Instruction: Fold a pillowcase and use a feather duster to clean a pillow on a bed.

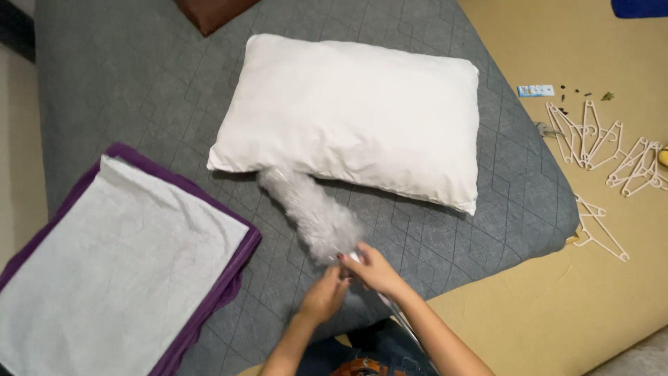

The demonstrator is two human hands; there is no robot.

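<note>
Both hands meet at the near edge of the grey quilted mattress (139, 83), close to its near right corner. The left hand (322, 298) and the right hand (372, 270) are side by side and touching, their fingers (351, 259) curled around the near end of a fluffy white, elongated bundle (313, 212) that looks wrapped in clear plastic film; the motion blur there makes it hard to tell what the bundle is. Both hands are closed on that end, the right one from above and the left one from below and the side. The bundle runs away from the hands, slanting toward the far left, and its far end reaches the near long edge of a plain white pillow (355, 111), just touching or slipping slightly under it. The pillow lies flat across the middle of the mattress, tilted a little, its right end close to the mattress's right edge. On the mattress's left side, toward the near left corner, lies a folded pale grey cloth with a purple border (118, 271), well apart from the hands. A brown cushion corner (212, 12) shows at the far edge. Beyond the right edge, on the tan floor (543, 299), several white plastic hangers (598, 136) lie scattered beside a small blue-and-white packet (536, 90).
</note>
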